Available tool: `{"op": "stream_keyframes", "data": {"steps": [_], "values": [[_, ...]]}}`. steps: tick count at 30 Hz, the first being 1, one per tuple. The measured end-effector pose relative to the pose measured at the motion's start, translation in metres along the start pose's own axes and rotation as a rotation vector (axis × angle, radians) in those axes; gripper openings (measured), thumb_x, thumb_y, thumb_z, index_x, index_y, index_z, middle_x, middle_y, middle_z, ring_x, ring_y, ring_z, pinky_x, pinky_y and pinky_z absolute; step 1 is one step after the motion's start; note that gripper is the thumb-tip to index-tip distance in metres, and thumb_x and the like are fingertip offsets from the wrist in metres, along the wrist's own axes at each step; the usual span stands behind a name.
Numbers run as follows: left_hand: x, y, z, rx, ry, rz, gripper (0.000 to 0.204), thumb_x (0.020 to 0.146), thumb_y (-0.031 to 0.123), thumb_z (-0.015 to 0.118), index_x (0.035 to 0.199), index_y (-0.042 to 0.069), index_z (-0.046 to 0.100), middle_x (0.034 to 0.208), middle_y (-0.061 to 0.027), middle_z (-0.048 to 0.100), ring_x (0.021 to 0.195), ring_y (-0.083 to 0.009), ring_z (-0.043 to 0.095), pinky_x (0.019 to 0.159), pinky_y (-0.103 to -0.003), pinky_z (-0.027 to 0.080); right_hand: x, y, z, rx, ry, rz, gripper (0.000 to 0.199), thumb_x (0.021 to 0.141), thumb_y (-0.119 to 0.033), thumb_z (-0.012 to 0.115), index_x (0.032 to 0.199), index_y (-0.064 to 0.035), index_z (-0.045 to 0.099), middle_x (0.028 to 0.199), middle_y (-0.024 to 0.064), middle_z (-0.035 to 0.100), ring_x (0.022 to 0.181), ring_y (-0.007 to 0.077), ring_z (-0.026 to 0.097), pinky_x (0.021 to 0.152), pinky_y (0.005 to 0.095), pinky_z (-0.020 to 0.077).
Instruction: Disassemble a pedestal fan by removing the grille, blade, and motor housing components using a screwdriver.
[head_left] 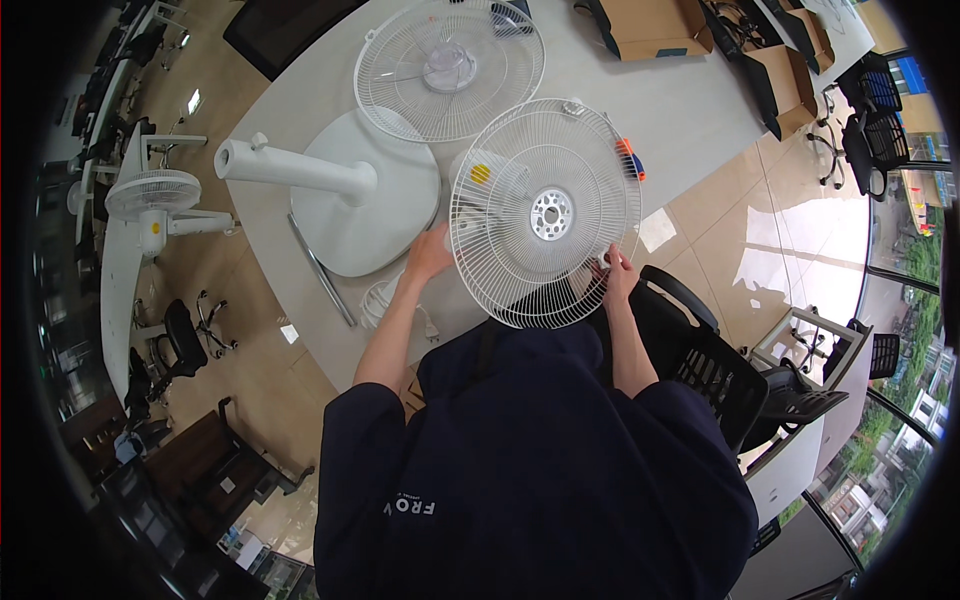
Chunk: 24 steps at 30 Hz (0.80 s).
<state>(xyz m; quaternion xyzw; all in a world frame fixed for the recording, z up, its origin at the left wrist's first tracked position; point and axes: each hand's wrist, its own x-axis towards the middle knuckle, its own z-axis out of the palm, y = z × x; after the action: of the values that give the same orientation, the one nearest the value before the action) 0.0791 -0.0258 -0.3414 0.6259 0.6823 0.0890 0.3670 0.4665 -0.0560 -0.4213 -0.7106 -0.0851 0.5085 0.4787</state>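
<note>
A round white wire fan grille (500, 262) with a metal hub plate in its middle is tilted above the near edge of the table. My right hand (620, 277) is closed on its lower right rim, thumb and fingers pinching the wire. At the grille's left edge is my left hand (428, 254), its fingertips partly hidden, so its grip cannot be made out. Behind the wires shows a white fan motor housing (505, 172) with a yellow sticker. A white power cord with a plug (430, 328) lies below my left hand.
A white round base with a post (300, 168) lies at left on the table (590, 85), beside a metal tube (322, 270). A second grille (400, 70) is farther back. Open cardboard boxes (655, 28) stand far right; an orange-and-blue object (630, 160) sits nearer. A black chair (700, 370) is at right.
</note>
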Motion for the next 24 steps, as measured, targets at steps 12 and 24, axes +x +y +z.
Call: {"op": "stream_keyframes", "data": {"steps": [12, 24], "values": [[-0.006, -0.001, 0.012, 0.046, 0.051, -0.055, 0.056, 0.073, 0.032, 0.078, 0.121, 0.007, 0.061, 0.106, -0.0206, 0.07, 0.101, -0.0386, 0.066, 0.089, -0.047, 0.052, -0.01, -0.093, -0.022, -0.071, -0.041, -0.03, 0.045, 0.088, -0.037, 0.077, 0.104, 0.0038, 0.066, 0.09, 0.0085, 0.065, 0.061, 0.0203, 0.068, 0.053, 0.0289, 0.0572], [-0.024, 0.004, 0.052, 0.223, 0.262, -0.045, 0.07, 0.076, 0.032, 0.077, 0.137, 0.01, 0.05, 0.119, -0.016, 0.063, 0.109, -0.033, 0.061, 0.093, -0.045, 0.051, -0.002, -0.227, 0.119, -0.139, -0.218, -0.202, 0.046, 0.088, -0.037, 0.076, 0.106, 0.0037, 0.066, 0.092, 0.0108, 0.067, 0.062, 0.0219, 0.068, 0.054, 0.0299, 0.0576]]}}
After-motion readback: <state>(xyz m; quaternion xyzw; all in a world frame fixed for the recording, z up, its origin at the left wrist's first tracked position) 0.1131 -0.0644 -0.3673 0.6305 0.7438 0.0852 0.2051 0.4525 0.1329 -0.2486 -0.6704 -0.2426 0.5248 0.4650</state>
